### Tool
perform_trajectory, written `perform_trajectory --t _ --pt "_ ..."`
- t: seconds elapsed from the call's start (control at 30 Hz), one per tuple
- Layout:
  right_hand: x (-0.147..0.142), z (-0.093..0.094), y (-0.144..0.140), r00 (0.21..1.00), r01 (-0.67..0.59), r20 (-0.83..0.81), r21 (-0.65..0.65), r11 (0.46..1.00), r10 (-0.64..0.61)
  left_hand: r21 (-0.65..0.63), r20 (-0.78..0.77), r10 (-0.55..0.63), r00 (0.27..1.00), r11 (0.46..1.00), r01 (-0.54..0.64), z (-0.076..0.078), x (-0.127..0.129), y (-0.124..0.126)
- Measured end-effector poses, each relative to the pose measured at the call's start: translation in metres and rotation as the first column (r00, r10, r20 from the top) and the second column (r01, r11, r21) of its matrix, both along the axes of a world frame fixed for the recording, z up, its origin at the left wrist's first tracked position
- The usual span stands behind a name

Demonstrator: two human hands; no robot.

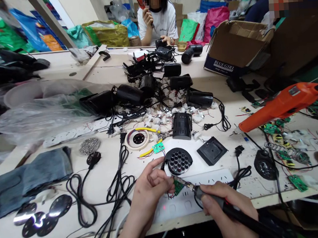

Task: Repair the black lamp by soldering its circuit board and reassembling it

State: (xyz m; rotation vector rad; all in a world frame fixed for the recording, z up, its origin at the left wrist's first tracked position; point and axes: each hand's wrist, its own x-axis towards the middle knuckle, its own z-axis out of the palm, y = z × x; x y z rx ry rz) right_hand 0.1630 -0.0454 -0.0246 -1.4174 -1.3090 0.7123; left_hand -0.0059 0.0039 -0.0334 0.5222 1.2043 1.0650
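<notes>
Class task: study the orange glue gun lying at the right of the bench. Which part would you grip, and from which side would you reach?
Probably the thick orange body of the glue gun, reaching from the right. The nozzle tip points left towards the bench middle and may be hot, and the body is bare on top. Its handle runs out of frame.

A pale workbench [17,234] carries black cables [119,179], a white power strip [207,182] and black housings [181,125].
</notes>
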Motion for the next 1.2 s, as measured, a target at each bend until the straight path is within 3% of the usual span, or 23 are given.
perform_trajectory --t 0.17,0.3,0.37,0.53,0.67,0.93,1.2 --pt "0.0 0.009 0.002 0.99 -0.092 0.114 0.116 0.989 0.079 -0.026 0.004 -0.049 0.999 0.998 0.049 -0.003 -0.004 0.002" --pt "-0.001 0.01 0.001 0.987 -0.069 0.152 0.146 0.987 0.046 -0.021 0.007 -0.044 0.999 0.999 0.044 -0.002 -0.002 0.002" --pt "-0.001 0.008 -0.001 0.995 -0.032 0.101 0.095 0.995 0.022 -0.01 0.012 -0.022 1.0 1.0 0.022 -0.002 -0.001 0.002" --pt "-0.007 0.002 -0.003 0.988 0.083 -0.109 -0.186 0.979 -0.105 -0.017 0.004 -0.026 1.0 1.0 0.026 -0.002 0.0 0.001" --pt "-0.011 0.005 -0.003 0.946 0.124 -0.258 -0.27 0.955 -0.196 -0.003 0.001 -0.012 1.0 1.0 0.012 -0.001 0.0 0.001" --pt "-0.005 0.004 -0.011 0.883 0.219 -0.377 -0.196 0.956 -0.28 -0.009 -0.01 -0.018 1.0 1.0 0.017 -0.003 -0.001 0.0" --pt "0.003 0.008 -0.017 0.93 0.211 -0.278 -0.138 0.968 -0.242 -0.014 -0.03 -0.062 0.998 0.998 0.062 -0.006 -0.005 0.001"
